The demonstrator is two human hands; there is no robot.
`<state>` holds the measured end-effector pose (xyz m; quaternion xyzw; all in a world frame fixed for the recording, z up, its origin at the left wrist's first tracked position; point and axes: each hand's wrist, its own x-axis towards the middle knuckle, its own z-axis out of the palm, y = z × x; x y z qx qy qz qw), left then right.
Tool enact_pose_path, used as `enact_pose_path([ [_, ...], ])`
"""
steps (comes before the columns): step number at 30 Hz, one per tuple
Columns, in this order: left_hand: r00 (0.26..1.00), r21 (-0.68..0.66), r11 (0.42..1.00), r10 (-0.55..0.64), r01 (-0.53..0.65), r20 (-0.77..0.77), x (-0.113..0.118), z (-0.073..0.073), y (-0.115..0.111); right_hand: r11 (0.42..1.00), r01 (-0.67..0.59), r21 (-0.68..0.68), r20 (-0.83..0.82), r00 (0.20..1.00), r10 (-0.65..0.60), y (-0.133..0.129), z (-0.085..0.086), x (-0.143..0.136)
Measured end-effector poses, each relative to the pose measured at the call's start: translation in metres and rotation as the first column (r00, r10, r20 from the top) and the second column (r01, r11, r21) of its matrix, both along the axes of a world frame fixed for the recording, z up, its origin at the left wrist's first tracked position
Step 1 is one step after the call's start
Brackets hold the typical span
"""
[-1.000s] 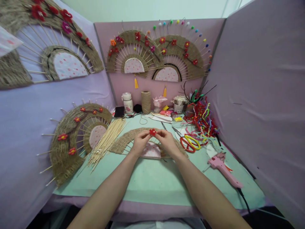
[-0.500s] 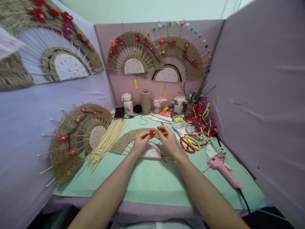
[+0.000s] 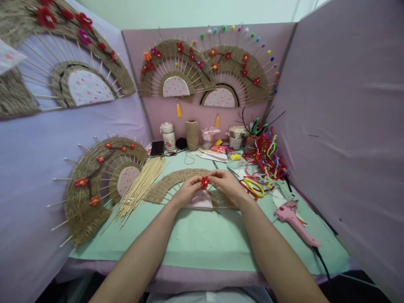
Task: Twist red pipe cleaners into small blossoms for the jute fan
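Observation:
A small red flower (image 3: 205,181) is pinched between the fingertips of my left hand (image 3: 187,191). My right hand (image 3: 226,182) has its thumb and fingers closed at the flower's right edge. Both hands hover over a twine-woven fan (image 3: 167,183) lying on the table, with thin sticks as ribs and a spotted pink half-round piece (image 3: 202,199) at its base. My hands and forearms cover part of the fan's right side.
Scissors with red and yellow handles (image 3: 254,188) lie right of the fan. A pink glue gun (image 3: 296,225) rests further right. Bamboo sticks (image 3: 142,187) lie left, beside another flowered fan (image 3: 85,202). Colourful pipe cleaners (image 3: 267,155) and a twine spool (image 3: 192,135) stand behind.
My right fingers have come in to the red flower from slightly apart. The flower and my left hand have shifted a little right and nearer to me.

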<state>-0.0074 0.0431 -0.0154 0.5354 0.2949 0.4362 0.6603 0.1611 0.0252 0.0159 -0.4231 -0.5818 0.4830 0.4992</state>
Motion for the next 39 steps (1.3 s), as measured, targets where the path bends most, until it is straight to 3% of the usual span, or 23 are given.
enact_pose_path([
  [8, 0.992, -0.079, 0.993, -0.075, 0.083, 0.098, 0.0018, 0.0074, -0.0055, 0.999, -0.032, -0.021, 0.036, 0.999, 0.033, -0.0045, 0.0052, -0.002],
  [23, 0.98, -0.055, 0.992, -0.104, 0.115, 0.172, 0.0035, 0.0052, -0.0062, 1.0, 0.006, -0.011, 0.038, 0.999, -0.006, -0.0018, 0.001, -0.0033],
  [29, 0.989, -0.043, 0.995, -0.089, 0.095, 0.118, 0.0034, 0.0067, -0.0063, 0.999, 0.041, 0.034, 0.096, 0.994, -0.044, -0.0019, 0.0001, -0.0062],
  [35, 0.999, 0.037, 0.999, -0.016, 0.015, 0.03, 0.0022, 0.0083, -0.0044, 0.956, 0.187, 0.225, 0.17, 0.959, -0.228, -0.0038, 0.0035, -0.0076],
  [39, 0.999, 0.086, 0.996, 0.004, 0.0, -0.05, -0.0005, 0.0086, -0.0033, 0.988, 0.07, 0.138, 0.178, 0.979, -0.094, -0.0037, 0.0051, -0.0048],
])
